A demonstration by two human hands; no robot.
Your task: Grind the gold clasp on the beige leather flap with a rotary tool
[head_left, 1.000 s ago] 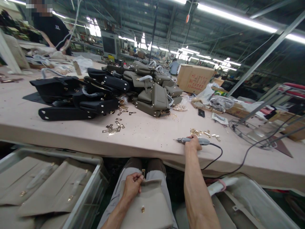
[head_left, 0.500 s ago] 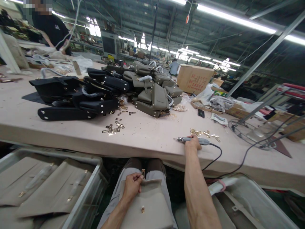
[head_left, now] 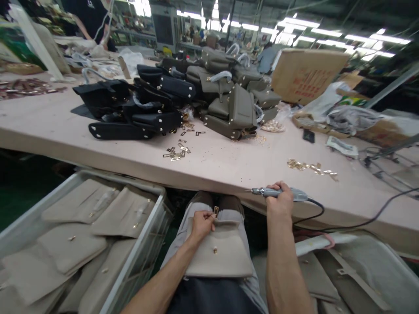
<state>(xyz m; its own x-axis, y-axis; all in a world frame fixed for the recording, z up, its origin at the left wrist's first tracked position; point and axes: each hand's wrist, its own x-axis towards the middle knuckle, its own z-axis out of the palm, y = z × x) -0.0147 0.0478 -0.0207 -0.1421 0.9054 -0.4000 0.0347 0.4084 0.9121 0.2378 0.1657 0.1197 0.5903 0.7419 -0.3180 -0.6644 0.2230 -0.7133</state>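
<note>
A beige bag (head_left: 225,262) lies across my lap, with a small gold clasp on its front. My left hand (head_left: 201,226) pinches its top edge, beside a gold rectangular metal plate (head_left: 216,210) that stands up there. Whether the fingers grip the plate itself is hard to see. My right hand (head_left: 280,199) is wrapped round a grey electric screwdriver (head_left: 299,195), held level near the table's front edge. The tool's thin bit points left, and a dark cord (head_left: 319,208) trails from its other end. Small gold fittings (head_left: 310,167) lie on the table beyond it.
Black bags (head_left: 121,128) and olive bags (head_left: 232,109) are heaped on the table (head_left: 137,159), with loose metal frames (head_left: 176,152) before them. A left crate (head_left: 131,266) and a right bin (head_left: 369,244) hold beige pieces. A cardboard box (head_left: 307,74) stands behind; a person (head_left: 88,17) is far left.
My view has tilted down. The right hand has drawn the screwdriver away from the gold fittings, back towards the table's front edge. My left hand keeps its pinch at the bag's top.
</note>
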